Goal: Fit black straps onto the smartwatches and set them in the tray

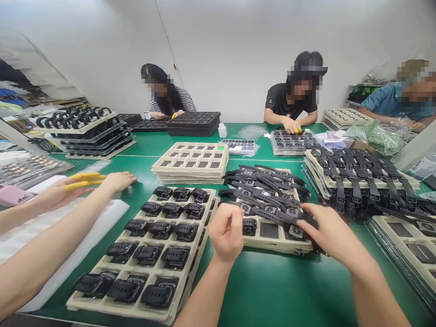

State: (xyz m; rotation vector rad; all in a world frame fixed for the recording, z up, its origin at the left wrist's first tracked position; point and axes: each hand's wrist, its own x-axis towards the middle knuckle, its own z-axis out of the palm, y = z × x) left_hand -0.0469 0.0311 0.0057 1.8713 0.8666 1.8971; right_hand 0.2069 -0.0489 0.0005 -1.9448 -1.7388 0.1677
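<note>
My left hand [226, 231] is closed at the left edge of a cream tray of smartwatches. Whatever its fingers hold, if anything, is hidden. A folded black watch [250, 226] lies in the tray compartment just right of that hand. On the tray's right side, the thumb and fingers of my right hand [327, 227] close on a black smartwatch [293, 212], its round sensor back facing up. Another smartwatch [296, 231] sits just below. More watches with open straps [269, 179] pile across the tray, and one front compartment [269, 230] shows its bare dark bottom.
Folded watches fill a cream tray [146, 240] at left. An empty-celled tray stack [190, 159] stands behind it. More watch trays [354, 177] are stacked at right. A co-worker's arms [116, 181], with yellow finger covers, reach in from the left. Several people work across the green table [248, 277].
</note>
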